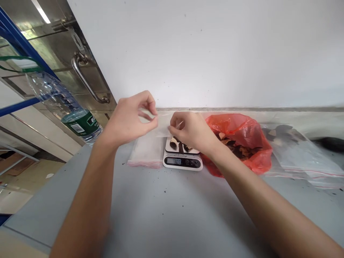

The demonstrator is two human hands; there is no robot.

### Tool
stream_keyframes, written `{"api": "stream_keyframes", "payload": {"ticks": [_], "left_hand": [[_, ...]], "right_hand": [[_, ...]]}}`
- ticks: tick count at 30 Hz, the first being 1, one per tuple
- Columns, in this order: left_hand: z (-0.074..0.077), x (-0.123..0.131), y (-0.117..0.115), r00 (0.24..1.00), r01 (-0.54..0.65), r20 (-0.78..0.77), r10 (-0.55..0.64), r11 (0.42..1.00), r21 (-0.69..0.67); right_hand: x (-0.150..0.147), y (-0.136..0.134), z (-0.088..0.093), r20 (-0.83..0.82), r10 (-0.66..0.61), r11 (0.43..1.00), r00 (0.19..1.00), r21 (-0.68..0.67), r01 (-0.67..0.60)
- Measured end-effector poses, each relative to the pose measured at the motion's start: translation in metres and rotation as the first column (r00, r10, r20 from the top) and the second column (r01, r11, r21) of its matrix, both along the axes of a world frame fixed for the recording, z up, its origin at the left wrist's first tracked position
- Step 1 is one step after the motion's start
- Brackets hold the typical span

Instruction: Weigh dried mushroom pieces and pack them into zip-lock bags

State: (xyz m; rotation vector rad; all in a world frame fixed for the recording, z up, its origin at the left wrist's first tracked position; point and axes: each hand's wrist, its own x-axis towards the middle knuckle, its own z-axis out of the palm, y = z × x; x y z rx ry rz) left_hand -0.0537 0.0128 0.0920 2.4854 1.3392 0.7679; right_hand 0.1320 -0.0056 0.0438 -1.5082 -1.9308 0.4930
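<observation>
My left hand and my right hand both pinch the top edge of a small clear zip bag, held in the air between them. Right below it stands a white digital scale with dark and pale dried slices on its platform; its display reads 100. A stack of empty clear bags lies left of the scale, under my left hand.
A red plastic bag of dried slices lies open right of the scale. Filled clear bags lie further right. A water bottle stands at the grey table's left edge, beside a steel door with a handle.
</observation>
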Motion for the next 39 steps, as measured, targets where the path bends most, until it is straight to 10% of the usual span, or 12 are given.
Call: {"api": "stream_keyframes", "payload": {"ticks": [10,15,23,39], "left_hand": [[-0.015,0.000,0.014,0.961,0.176,-0.176,-0.214,0.962,-0.207],[-0.019,-0.017,0.025,0.951,0.061,-0.276,-0.143,0.957,-0.285],[-0.022,-0.015,0.026,0.924,0.017,-0.344,-0.164,0.920,-0.392],[-0.031,-0.002,0.029,0.890,0.119,-0.347,-0.297,0.884,-0.452]], "right_hand": [[0.005,-0.001,0.007,-0.201,0.136,0.991,0.970,0.029,-0.133],[0.019,0.002,0.006,0.138,-0.171,0.964,0.976,-0.181,0.195],[0.014,0.015,-0.015,0.438,0.010,0.908,0.899,-0.381,0.175],[0.026,0.024,-0.016,0.212,-0.101,0.865,0.972,-0.465,0.191]]}}
